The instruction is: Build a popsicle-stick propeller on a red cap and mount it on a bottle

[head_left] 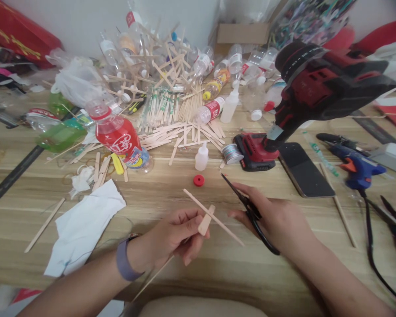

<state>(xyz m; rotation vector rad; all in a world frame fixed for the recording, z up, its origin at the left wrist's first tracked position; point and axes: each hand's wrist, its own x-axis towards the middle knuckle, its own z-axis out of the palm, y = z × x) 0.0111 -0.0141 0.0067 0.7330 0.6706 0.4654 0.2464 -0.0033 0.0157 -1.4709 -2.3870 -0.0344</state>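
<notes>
My left hand (185, 231) pinches a short, wide wooden piece (204, 223) between thumb and fingers. Across that piece lies a long thin wooden stick (226, 227), slanting down to the right. Another thin stick (153, 279) runs out below the same hand toward the table's front edge; whether the hand holds it is hidden. My right hand (280, 220) is wrapped round black scissors (252, 209), whose tips point up and left, apart from the sticks. A red disc (198, 180) with a hole rests on the table beyond the hands.
Behind the disc stand a small white squeeze bottle (201, 157) and a thread spool (232, 153). A drill (317, 83) towers at right, near a phone (306, 169) and a blue glue gun (359, 163). Left are a red-labelled bottle (120, 138) and white paper (86, 229). Sticks and bottles crowd the back.
</notes>
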